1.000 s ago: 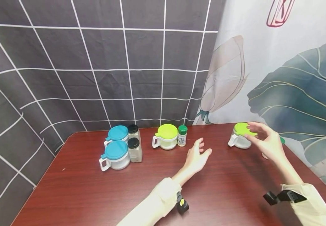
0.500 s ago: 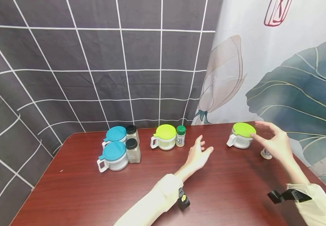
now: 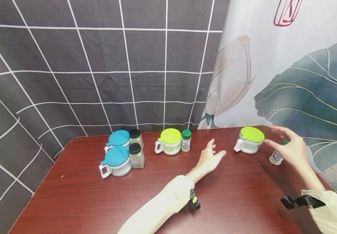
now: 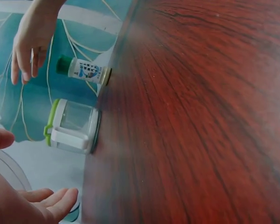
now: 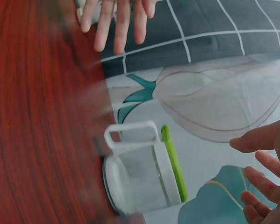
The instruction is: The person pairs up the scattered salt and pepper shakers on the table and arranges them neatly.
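Note:
My right hand [image 3: 292, 148] hovers in the air at the right of the table, holding nothing, its fingers spread and loosely bent. Just behind it stands a green-capped seasoning shaker [image 3: 276, 158], partly covered by the hand in the head view. Left of that hand is a seasoning jar [image 3: 249, 144] with a lime-green lid and white handle; the left wrist view shows a gap between hand and jar [image 4: 74, 123]. Over the middle of the table, my left hand [image 3: 208, 160] is raised with relaxed fingers and nothing in it. Another green-capped shaker [image 3: 186, 141] is nearest beyond it.
A second lime-lidded jar [image 3: 170, 143] stands beside the middle shaker. Farther left are two blue-lidded jars [image 3: 116, 161] and two black-capped seasoning bottles [image 3: 137, 157], close together. A grid-patterned cloth [image 3: 98, 65] and a floral curtain [image 3: 273, 58] hang behind the table [image 3: 98, 201].
My right hand has moved right, off from above the lime-green lid, so the jar and the right shaker show more. My left hand has drifted slightly right.

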{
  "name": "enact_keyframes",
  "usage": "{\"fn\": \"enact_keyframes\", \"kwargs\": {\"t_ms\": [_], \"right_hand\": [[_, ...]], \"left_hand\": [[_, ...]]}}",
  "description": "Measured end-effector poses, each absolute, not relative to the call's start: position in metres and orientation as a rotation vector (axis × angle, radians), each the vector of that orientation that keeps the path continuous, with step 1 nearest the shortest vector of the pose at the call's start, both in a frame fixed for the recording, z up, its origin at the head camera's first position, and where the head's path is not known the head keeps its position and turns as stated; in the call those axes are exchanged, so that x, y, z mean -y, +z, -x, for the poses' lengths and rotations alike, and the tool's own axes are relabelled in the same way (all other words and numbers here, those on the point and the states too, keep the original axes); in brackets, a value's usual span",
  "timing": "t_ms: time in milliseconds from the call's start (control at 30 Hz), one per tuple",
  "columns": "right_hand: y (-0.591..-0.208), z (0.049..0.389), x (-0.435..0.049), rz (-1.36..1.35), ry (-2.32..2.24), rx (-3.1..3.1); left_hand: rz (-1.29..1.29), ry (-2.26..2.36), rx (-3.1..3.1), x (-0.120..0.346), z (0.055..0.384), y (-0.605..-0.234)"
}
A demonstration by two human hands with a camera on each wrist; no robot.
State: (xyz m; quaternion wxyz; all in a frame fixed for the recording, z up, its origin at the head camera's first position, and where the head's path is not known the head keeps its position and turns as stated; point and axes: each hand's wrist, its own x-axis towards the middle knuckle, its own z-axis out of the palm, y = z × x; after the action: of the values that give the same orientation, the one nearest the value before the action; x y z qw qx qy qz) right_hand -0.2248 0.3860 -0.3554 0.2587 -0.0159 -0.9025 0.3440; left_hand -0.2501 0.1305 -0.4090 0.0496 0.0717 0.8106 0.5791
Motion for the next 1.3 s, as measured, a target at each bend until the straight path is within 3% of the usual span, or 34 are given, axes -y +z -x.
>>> {"fn": "enact_keyframes", "kwargs": {"t_ms": [833, 1300], "right_hand": [[-0.367, 0.221, -0.412, 0.206, 0.827, 2.478], [-0.378, 0.218, -0.423, 0.145, 0.921, 2.425]], "left_hand": [[-0.421, 1.769, -2.52, -0.149, 0.264, -0.418], [-0.365, 1.813, -2.425, -0.157, 0.273, -0.423]]}}
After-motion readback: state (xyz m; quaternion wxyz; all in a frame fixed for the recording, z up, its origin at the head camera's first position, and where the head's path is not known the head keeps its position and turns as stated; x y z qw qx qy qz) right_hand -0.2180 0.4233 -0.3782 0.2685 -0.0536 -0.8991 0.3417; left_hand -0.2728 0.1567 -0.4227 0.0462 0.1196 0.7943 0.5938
